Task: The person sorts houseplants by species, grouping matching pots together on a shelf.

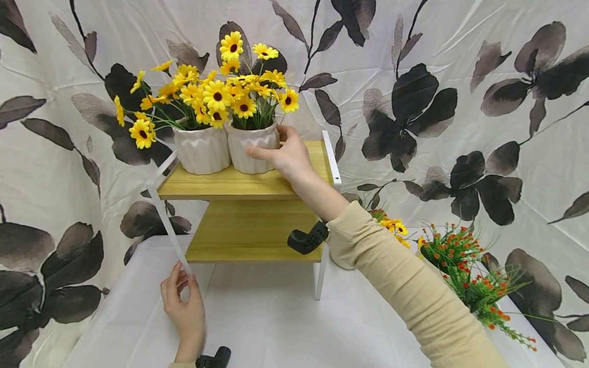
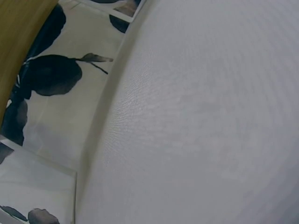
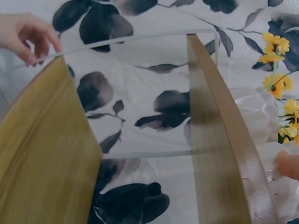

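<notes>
Two ribbed white flowerpots with yellow artificial sunflowers stand side by side on the top board (image 1: 276, 189) of a two-tier wooden shelf. My right hand (image 1: 294, 158) grips the right flowerpot (image 1: 246, 151) from its right side, thumb in front; the far fingers are partly hidden. Touching it on the left is the other flowerpot (image 1: 202, 153). Below, my left hand (image 1: 185, 306) pinches the white side frame (image 1: 169, 225) near the lower board (image 1: 248, 235). The right wrist view also catches the left hand (image 3: 30, 35) on that frame and the right thumb (image 3: 288, 164) against a pot.
On the white-covered table (image 1: 271, 327), red-flowered greenery (image 1: 465, 271) and more yellow flowers (image 1: 393, 225) stand right of the shelf. A floral cloth (image 1: 460, 128) hangs behind everything. The left wrist view shows mostly white tablecloth (image 2: 196, 116) and a board's edge (image 2: 21, 42).
</notes>
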Available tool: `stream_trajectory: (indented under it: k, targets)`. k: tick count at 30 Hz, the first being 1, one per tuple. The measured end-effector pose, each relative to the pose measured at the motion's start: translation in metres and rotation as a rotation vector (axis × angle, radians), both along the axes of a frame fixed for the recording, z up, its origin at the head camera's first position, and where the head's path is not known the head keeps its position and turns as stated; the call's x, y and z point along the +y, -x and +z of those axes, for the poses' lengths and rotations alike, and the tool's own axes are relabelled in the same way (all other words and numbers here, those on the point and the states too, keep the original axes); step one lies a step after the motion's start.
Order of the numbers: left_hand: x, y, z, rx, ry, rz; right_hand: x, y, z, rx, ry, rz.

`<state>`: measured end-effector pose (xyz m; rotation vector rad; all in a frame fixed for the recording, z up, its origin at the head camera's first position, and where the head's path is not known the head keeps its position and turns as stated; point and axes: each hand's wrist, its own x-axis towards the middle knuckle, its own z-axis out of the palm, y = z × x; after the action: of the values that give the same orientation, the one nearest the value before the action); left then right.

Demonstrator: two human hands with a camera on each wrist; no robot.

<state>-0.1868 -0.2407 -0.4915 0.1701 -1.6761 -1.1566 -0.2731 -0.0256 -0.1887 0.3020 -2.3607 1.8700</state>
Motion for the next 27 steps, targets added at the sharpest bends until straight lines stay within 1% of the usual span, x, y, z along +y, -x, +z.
stream_trajectory:
  k: [6,13,18,23,27]
  targets:
    - [-0.001,0.000,-0.002,-0.020,-0.007,-0.008,0.005,-0.006,0.001,-0.051,-0.021,0.028]
    - [0.001,0.000,-0.002,-0.009,-0.007,0.001,0.012,-0.022,0.002,-0.047,-0.027,0.091]
    - [0.001,0.000,-0.003,-0.031,-0.020,0.004,0.020,-0.035,0.001,-0.044,-0.040,0.126]
    - [0.001,0.002,-0.005,-0.042,-0.010,0.020,0.032,-0.050,-0.003,-0.001,-0.036,0.176]
    - [-0.001,0.003,-0.004,-0.010,-0.005,0.024,0.043,-0.063,-0.007,0.060,-0.035,0.210]
